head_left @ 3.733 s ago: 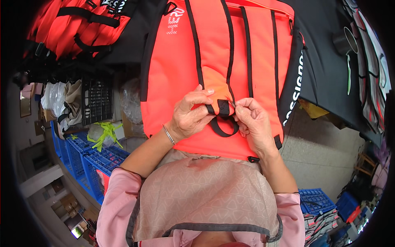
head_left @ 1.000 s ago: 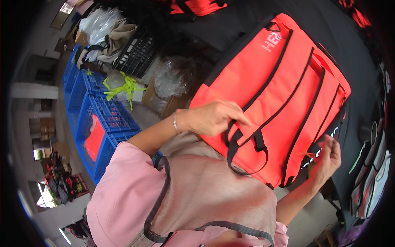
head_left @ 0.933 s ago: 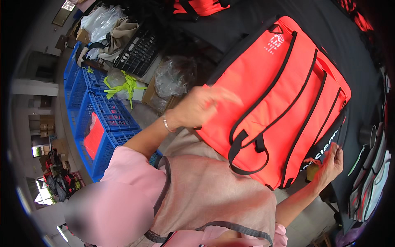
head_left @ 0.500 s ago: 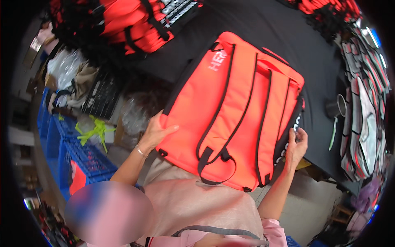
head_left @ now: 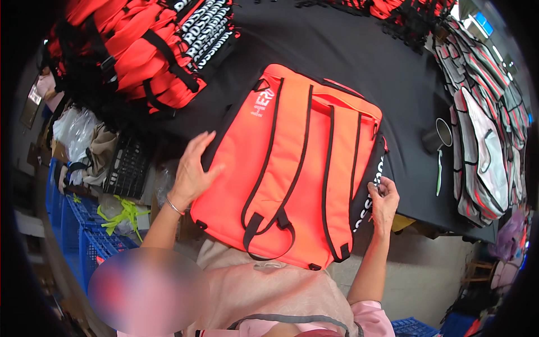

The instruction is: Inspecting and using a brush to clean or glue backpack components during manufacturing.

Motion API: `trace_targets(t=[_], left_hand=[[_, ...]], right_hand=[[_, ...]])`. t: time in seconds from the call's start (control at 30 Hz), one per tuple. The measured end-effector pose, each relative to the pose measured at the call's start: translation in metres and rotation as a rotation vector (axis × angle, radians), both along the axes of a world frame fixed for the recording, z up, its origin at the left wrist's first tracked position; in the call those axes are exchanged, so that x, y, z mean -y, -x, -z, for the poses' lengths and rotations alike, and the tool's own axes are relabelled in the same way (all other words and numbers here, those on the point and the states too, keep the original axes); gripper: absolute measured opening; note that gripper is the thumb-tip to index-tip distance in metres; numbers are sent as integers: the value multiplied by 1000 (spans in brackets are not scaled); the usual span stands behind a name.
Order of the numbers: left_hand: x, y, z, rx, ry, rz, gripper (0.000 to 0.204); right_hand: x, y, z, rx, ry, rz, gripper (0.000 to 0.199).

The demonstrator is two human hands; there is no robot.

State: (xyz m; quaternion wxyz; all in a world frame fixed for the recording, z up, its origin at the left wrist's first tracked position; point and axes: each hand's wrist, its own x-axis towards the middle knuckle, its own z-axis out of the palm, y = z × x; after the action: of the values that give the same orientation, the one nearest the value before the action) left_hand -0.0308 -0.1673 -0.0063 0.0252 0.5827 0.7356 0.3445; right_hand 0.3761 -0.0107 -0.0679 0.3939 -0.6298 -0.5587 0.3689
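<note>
A bright orange-red backpack (head_left: 224, 174) with black trim lies tilted on the black-covered table, its two padded shoulder straps (head_left: 281, 151) facing up. Its lower end overhangs the near table edge above my lap. My left hand (head_left: 192, 174) is open at its left edge, fingers spread, the thumb over the orange panel. At the opposite edge, against the black side panel (head_left: 364, 210) with white lettering, my right hand (head_left: 386, 206) has thumb and fingertips pinched together. Whatever sits between those fingertips is too small to make out. A black webbing loop (head_left: 269, 255) hangs from the left strap's lower end.
Stacked red bags (head_left: 135, 62) with black straps stand at the far left. Grey bags (head_left: 477, 151) are piled on the right, near a dark metal cup (head_left: 437, 136) and a pale green-handled tool (head_left: 439, 174). Blue crates (head_left: 92, 236) stand left of me.
The backpack has shifted left in view, along with its surroundings. My left hand has loosened from the backpack's edge and its fingers have spread. My right hand stays at the side panel, fingertips pinched.
</note>
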Motion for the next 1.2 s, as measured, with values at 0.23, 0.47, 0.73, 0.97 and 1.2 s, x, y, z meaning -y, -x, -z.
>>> trace_targets(t=[0.23, 0.47, 0.73, 0.97, 1.2], left_hand=[[-135, -54, -44, -308, -277, 391, 45], [-144, -80, 44, -465, 183, 269, 89], [-92, -77, 67, -130, 87, 344, 69], [-91, 21, 27, 54, -290, -232, 29], [-50, 60, 37, 848, 313, -51, 47]], right_hand=[[8, 8, -16, 187, 29, 54, 44], [4, 5, -17, 137, 56, 33, 38], [-40, 121, -83, 48, -272, -359, 20], [-68, 278, -37, 70, -226, -506, 14], [-66, 270, -2, -408, -282, -397, 24]])
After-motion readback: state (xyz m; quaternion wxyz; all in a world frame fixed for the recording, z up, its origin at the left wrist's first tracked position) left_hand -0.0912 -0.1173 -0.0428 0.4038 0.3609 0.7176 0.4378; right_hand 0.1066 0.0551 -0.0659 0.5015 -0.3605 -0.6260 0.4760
